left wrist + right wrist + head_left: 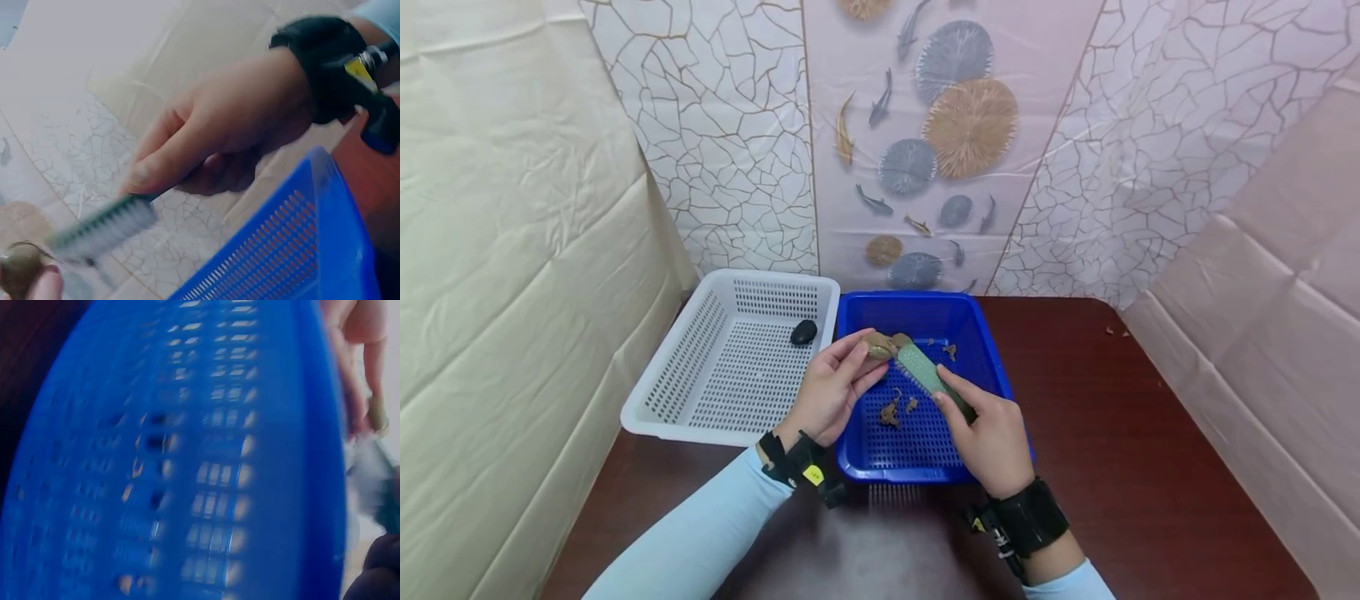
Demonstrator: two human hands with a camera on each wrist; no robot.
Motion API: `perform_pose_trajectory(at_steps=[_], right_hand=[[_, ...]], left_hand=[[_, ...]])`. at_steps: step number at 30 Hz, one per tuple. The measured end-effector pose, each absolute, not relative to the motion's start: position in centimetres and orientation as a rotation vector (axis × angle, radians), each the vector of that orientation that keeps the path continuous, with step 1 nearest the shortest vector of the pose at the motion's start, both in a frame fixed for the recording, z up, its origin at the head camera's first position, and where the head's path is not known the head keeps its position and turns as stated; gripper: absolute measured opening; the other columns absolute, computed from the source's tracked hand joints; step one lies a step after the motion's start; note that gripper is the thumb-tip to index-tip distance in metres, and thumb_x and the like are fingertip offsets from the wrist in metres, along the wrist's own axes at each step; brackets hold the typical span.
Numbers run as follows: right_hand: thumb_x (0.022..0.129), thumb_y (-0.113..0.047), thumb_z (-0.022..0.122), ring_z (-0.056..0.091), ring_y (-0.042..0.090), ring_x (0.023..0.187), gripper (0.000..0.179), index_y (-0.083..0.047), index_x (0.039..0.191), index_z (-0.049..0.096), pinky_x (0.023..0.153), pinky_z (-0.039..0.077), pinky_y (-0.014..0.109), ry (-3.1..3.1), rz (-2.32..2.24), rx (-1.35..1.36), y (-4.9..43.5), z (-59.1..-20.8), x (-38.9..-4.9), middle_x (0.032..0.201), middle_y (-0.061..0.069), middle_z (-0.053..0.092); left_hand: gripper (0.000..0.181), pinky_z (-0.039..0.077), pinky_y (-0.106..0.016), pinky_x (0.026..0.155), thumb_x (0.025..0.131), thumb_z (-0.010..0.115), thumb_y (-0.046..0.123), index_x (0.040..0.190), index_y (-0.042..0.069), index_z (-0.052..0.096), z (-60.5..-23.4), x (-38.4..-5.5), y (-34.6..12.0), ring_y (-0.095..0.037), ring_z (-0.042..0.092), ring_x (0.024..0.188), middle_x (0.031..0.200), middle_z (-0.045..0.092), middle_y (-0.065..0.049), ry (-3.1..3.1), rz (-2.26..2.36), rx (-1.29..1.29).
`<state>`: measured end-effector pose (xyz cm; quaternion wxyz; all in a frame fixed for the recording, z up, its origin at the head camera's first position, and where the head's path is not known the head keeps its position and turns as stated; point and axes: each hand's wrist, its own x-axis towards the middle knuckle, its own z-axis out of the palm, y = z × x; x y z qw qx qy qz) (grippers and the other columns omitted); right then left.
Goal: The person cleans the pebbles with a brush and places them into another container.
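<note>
My left hand [829, 390] pinches a smooth brown-olive stone [878, 347] between thumb and fingers, over the blue basket [898, 475]. In my right hand [996, 437] is a green scrubbing brush [919, 368], gripped at its near end. The brush's far end meets the stone's right side, where some brown mud clings. In the left wrist view the white bristles [119, 228] point down, blurred, beside the stone [20, 272]. The right wrist view is mostly basket wall, with the brush [378, 481] at its right edge.
Clumps of brown mud [890, 413] lie on the blue basket's floor. To the left stands a white basket [655, 425] holding one black stone [803, 332]. Small brown crumbs [1125, 334] lie on the dark red table [1090, 433]. Patterned cloth walls [737, 133] enclose it.
</note>
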<state>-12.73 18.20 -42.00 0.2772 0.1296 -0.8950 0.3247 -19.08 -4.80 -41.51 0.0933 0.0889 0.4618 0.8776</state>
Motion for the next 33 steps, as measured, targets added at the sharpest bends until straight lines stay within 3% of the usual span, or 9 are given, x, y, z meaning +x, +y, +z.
perform_pose_trajectory(at_steps=[1,6,11,13,17,23,28,31,33], right_hand=[[0.103,-0.022,0.081,0.026,0.003,0.046,0.044,-0.019,0.147,0.073,0.043,0.029,0.025,-2.410,0.858,0.328,18.4,-42.0,-12.7,0.058,-0.007,0.037],[0.103,-0.018,0.081,0.026,0.003,0.047,0.046,-0.020,0.149,0.072,0.043,0.030,0.025,-2.294,0.891,0.360,18.4,-40.9,-12.7,0.065,-0.005,0.053],[0.104,-0.018,0.081,0.034,0.003,0.047,0.046,-0.020,0.149,0.071,0.043,0.033,0.023,-2.281,0.935,0.401,17.8,-40.7,-12.9,0.099,0.005,0.080],[0.104,-0.021,0.080,0.034,0.003,0.046,0.044,-0.020,0.148,0.072,0.042,0.033,0.025,-2.336,0.924,0.360,17.8,-41.2,-12.9,0.112,0.008,0.081],[0.104,-0.023,0.081,0.026,0.003,0.044,0.044,-0.020,0.147,0.073,0.041,0.030,0.025,-2.364,0.884,0.300,18.1,-41.3,-12.9,0.098,0.007,0.080],[0.105,-0.020,0.080,0.034,0.004,0.047,0.046,-0.020,0.149,0.071,0.041,0.034,0.025,-2.283,0.938,0.398,17.7,-40.9,-13.0,0.126,0.010,0.079],[0.105,-0.023,0.080,0.030,0.004,0.046,0.044,-0.018,0.148,0.072,0.042,0.031,0.025,-2.365,0.860,0.293,18.0,-41.6,-13.2,0.075,0.006,0.069],[0.103,-0.020,0.082,0.026,0.005,0.046,0.044,-0.019,0.147,0.073,0.043,0.028,0.026,-2.326,0.850,0.240,18.1,-41.5,-13.1,0.076,0.005,0.071],[0.103,-0.017,0.081,0.028,0.005,0.045,0.046,-0.019,0.148,0.072,0.042,0.030,0.026,-2.273,0.901,0.302,17.9,-41.3,-12.9,0.096,0.010,0.081]], left_hand=[[0.044,0.054,-0.043,0.115,0.119,0.045,0.006,0.160,-0.009,0.045,-41.5,-19.1,-4.8,-0.025,0.071,0.128,0.154,0.056,-0.030,1.363,2.613,0.251],[0.045,0.053,-0.041,0.116,0.119,0.045,0.003,0.162,-0.008,0.044,-41.6,-19.1,-5.1,-0.024,0.071,0.128,0.159,0.051,-0.032,1.331,2.581,0.300],[0.048,0.052,-0.039,0.117,0.117,0.043,-0.005,0.164,-0.006,0.042,-41.7,-18.9,-5.1,-0.028,0.063,0.137,0.162,0.047,-0.029,1.350,2.526,0.447],[0.049,0.052,-0.039,0.117,0.116,0.044,-0.007,0.164,-0.006,0.041,-41.6,-18.8,-5.1,-0.029,0.060,0.141,0.163,0.048,-0.028,1.368,2.527,0.467],[0.050,0.052,-0.041,0.117,0.114,0.044,-0.011,0.164,-0.008,0.040,-41.7,-18.7,-5.2,-0.032,0.055,0.146,0.165,0.046,-0.027,1.384,2.531,0.465],[0.051,0.051,-0.042,0.118,0.114,0.040,-0.013,0.164,-0.007,0.041,-41.7,-18.5,-5.3,-0.033,0.056,0.146,0.168,0.044,-0.026,1.353,2.538,0.469],[0.050,0.051,-0.042,0.119,0.114,0.040,-0.013,0.163,-0.005,0.044,-41.4,-18.6,-5.4,-0.033,0.057,0.146,0.164,0.050,-0.025,1.370,2.557,0.496],[0.050,0.052,-0.042,0.118,0.113,0.040,-0.014,0.162,-0.006,0.045,-41.3,-18.6,-5.5,-0.032,0.059,0.144,0.162,0.052,-0.025,1.379,2.569,0.476],[0.050,0.052,-0.041,0.117,0.112,0.041,-0.015,0.162,-0.007,0.045,-41.3,-18.5,-5.6,-0.031,0.060,0.143,0.162,0.052,-0.025,1.383,2.563,0.461]])
